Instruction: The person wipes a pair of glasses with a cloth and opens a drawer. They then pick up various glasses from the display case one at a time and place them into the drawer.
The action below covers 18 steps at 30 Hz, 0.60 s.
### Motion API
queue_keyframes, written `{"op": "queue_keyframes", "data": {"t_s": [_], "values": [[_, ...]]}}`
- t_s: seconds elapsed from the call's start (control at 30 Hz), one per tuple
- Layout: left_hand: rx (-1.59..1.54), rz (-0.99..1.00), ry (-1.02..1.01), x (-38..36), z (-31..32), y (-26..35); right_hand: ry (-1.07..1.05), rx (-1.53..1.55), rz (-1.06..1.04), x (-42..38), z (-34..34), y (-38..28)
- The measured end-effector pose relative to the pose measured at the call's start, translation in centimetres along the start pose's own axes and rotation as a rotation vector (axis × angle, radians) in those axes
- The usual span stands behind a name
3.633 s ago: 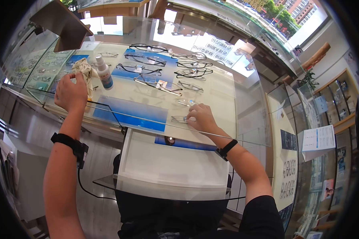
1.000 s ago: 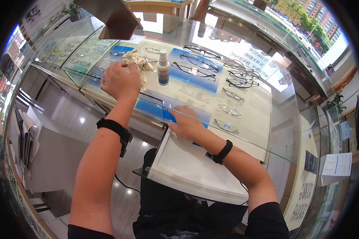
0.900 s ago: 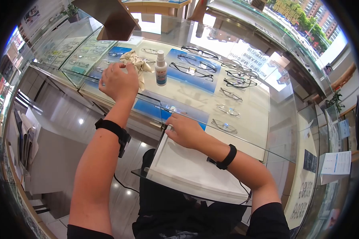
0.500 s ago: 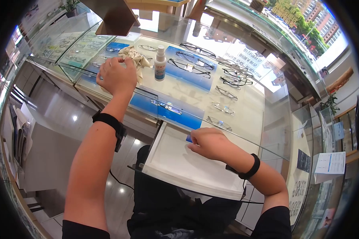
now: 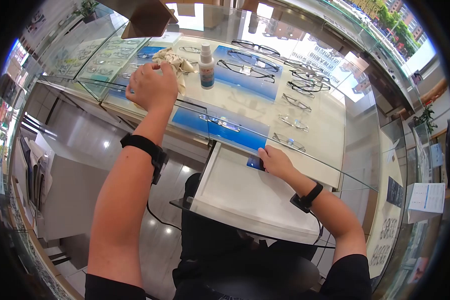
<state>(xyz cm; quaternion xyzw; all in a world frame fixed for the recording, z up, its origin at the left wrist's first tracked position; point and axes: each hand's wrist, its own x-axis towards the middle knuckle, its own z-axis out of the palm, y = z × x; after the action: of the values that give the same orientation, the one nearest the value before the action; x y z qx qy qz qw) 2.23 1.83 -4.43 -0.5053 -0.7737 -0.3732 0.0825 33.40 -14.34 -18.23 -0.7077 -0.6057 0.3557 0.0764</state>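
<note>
My left hand (image 5: 154, 87) is over the front edge of the glass counter, its fingers loosely bent and apart. Just behind it lies a crumpled beige cloth (image 5: 175, 64); whether the fingertips touch it is hidden. A white spray bottle (image 5: 206, 70) stands upright on the glass, right of the cloth. My right hand (image 5: 277, 161) is at the back of a pulled-out white drawer (image 5: 240, 187), below the counter's front edge. Its fingers are closed, next to a small blue piece (image 5: 254, 163) in the drawer. What they hold, if anything, cannot be made out.
Several eyeglasses (image 5: 247, 70) lie inside the glass case, some on blue sheets (image 5: 262, 88). A brown stand (image 5: 147, 19) rises at the back left. Left of me is a grey cabinet (image 5: 72, 190); a white desk calendar (image 5: 426, 200) stands at the right.
The view has shifted, so the counter appears farther right and higher. My right hand has moved slightly deeper toward the drawer's back and turned. My left hand stays beside the cloth.
</note>
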Motion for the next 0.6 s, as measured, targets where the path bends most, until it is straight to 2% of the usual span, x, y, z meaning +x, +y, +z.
{"op": "queue_keyframes", "data": {"t_s": [0.6], "values": [[0.042,-0.010,-0.041,0.1,-0.3,0.2,0.017,-0.190,-0.056,-0.3,-0.8,-1.9]]}}
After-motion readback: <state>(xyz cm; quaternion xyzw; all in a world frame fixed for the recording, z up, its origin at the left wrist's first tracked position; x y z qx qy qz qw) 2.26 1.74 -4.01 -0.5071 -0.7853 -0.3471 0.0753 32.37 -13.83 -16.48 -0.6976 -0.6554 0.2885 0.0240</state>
